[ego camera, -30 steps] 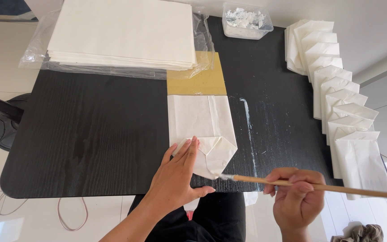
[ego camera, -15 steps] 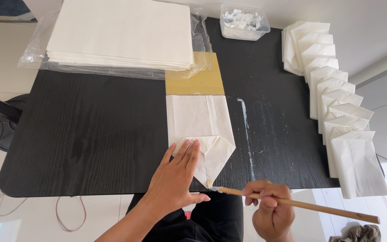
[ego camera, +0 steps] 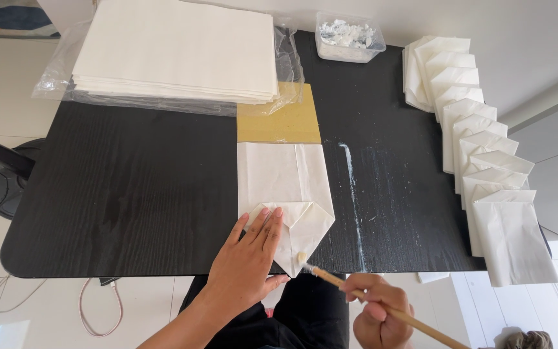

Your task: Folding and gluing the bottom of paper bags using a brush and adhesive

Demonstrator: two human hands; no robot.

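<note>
A half-folded white paper bag [ego camera: 283, 194] lies flat near the front edge of a black wood-grain table [ego camera: 130, 187], its lower end creased into a pointed flap whose tip reaches almost to the table's rim. The paper is thin, matt and sharply creased. The left hand [ego camera: 250, 258] rests palm-down and flat on the left part of the flap, fingers spread and straight, gripping nothing. The right hand [ego camera: 379, 310] is closed around a slim wooden brush [ego camera: 382, 309], held slantwise like a pen; its pale tip touches the flap close to the point, beside a small blob of whitish paste [ego camera: 302, 257].

Under the bag's far end sits a square of tan cardboard [ego camera: 279, 123]. Beyond it a thick stack of white paper sheets [ego camera: 179, 48] lies on a crinkled clear plastic wrapper [ego camera: 59, 77]. A clear plastic tub [ego camera: 349, 37] holding white paste stands at the far edge. A thin white smear [ego camera: 353, 194] runs along the tabletop just right of the bag. Down the right edge a row of finished bags [ego camera: 479, 155] overlaps like shingles, the nearest one hanging past the table's corner.

The broad left half of the table is bare dark wood. A black stand base [ego camera: 4, 187] with cords lies on the pale floor to the left.
</note>
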